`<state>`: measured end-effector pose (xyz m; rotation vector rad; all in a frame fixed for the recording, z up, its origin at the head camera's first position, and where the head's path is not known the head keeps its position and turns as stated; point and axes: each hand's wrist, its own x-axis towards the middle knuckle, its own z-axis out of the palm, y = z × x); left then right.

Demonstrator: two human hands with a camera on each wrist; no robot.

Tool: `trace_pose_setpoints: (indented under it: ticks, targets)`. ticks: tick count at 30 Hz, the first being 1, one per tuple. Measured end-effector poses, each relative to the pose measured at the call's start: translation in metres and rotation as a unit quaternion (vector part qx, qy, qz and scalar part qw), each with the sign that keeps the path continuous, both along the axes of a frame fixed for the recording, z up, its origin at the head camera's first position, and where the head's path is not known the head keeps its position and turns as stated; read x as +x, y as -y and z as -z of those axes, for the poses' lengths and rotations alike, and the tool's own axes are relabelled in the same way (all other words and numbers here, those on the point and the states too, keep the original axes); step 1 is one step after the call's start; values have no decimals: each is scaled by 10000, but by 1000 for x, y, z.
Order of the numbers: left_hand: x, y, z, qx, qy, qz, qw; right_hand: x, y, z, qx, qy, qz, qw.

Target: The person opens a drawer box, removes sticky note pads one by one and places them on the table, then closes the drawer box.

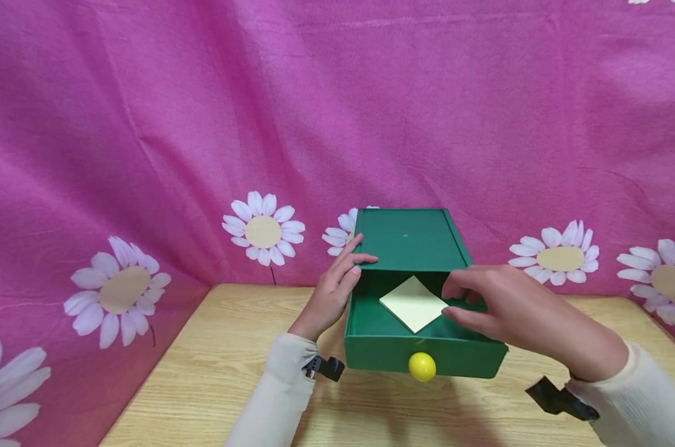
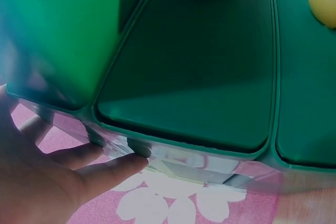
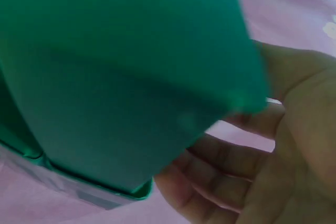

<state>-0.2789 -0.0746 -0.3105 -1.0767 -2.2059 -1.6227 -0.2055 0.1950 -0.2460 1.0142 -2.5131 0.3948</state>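
A flower at the lower left (image 1: 10,391) runs out of the frame; the rest of the pink cloth (image 1: 147,74) hangs in soft creases behind a pale wood-grain table (image 1: 203,360). Left of bottom centre, a ribbed sleeve (image 1: 276,397) leads to the left hand (image 1: 334,285), fingers spread against the green chest (image 1: 407,239) and over its top edge. The left wrist view shows two more smooth fronts (image 2: 189,77) with rounded corners, their yellow knobs cut off by the frame; the head view hides these.

Right of centre, the drawer (image 1: 371,354) stands pulled out, a glossy round yellow knob (image 1: 422,367) on its front. Inside lies a square, pale yellow paper pad (image 1: 412,304), turned cornerwise. The right hand (image 1: 516,310) reaches in from the right, thumb and forefinger apart beside the pad's right corner; I can't tell whether the thumb touches it. The right wrist view is blurred.
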Motion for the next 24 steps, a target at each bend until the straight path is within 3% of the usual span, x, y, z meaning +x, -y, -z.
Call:
trace_pose_setpoints:
  ticks: [4, 9, 18, 24]
  targets:
    - [-1, -1, 0, 12, -23, -14, 10000, -13, 3, -2, 274, 557, -111, 9980]
    - [0, -1, 0, -2, -18, -11, 10000, -23, 10, -1, 570, 1005, 41, 9933]
    - [-4, 0, 2, -1, -68, -39, 10000, -37, 18, 11, 1036, 781, 13, 9915]
    - [-3, -1, 3, 33, -77, -38, 10000, -38, 22, 21, 1197, 783, 183, 9896]
